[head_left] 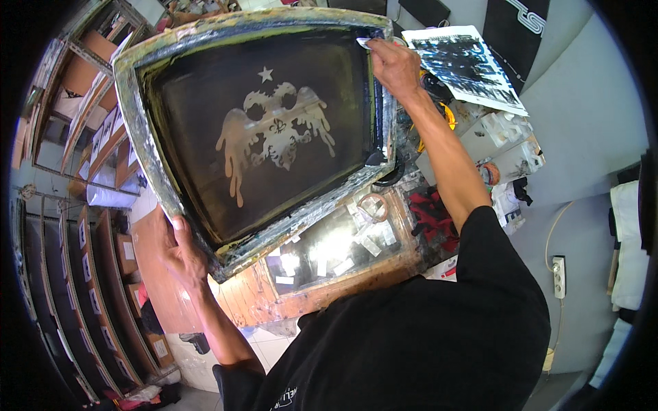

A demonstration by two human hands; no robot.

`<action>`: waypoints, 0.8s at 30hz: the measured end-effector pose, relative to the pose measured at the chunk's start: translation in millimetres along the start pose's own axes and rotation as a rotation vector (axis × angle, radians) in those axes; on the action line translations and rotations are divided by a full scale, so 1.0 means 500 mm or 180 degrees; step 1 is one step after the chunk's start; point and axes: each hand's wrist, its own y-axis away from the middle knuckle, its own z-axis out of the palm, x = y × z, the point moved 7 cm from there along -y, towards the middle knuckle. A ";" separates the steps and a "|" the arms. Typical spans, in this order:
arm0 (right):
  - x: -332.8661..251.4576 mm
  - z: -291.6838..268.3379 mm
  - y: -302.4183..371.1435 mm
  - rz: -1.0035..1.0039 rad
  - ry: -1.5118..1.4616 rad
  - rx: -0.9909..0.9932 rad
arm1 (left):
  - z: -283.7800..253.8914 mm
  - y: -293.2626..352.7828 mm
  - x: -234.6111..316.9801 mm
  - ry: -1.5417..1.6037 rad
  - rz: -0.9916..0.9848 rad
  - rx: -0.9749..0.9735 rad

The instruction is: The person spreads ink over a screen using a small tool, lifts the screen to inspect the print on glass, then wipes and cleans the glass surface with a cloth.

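Head view: where is the framed screen (260,133) held?

It is tilted above the table (250,298), its long axis apparently running left to right; its lower left corner is gripped by the left hand (184,252).

And the right hand (396,68)?

It is nearer the upper right corner — fingers closed, a small white piece (363,42) pinched; whether the frame is also gripped cannot be told.

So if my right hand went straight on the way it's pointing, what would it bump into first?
Beyond the small white piece in your right hand, probably the top bar of the frame, near its right corner. Depth is unclear from this view, so they may already touch.
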 end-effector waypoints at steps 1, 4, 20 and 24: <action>-0.001 -0.006 0.021 0.0017 -0.0039 -0.0155 | 0.002 -0.001 -0.003 0.0007 0.0062 -0.0028; -0.035 -0.033 0.080 0.0006 -0.0162 -0.0750 | 0.001 -0.006 -0.005 0.0076 0.0190 -0.0100; -0.119 -0.130 0.318 0.0516 -0.0590 -0.1037 | 0.014 -0.015 0.015 0.0456 0.0675 -0.0214; -0.126 -0.125 0.311 0.0209 -0.0362 -0.0953 | 0.011 -0.010 0.029 0.0259 0.0982 -0.0181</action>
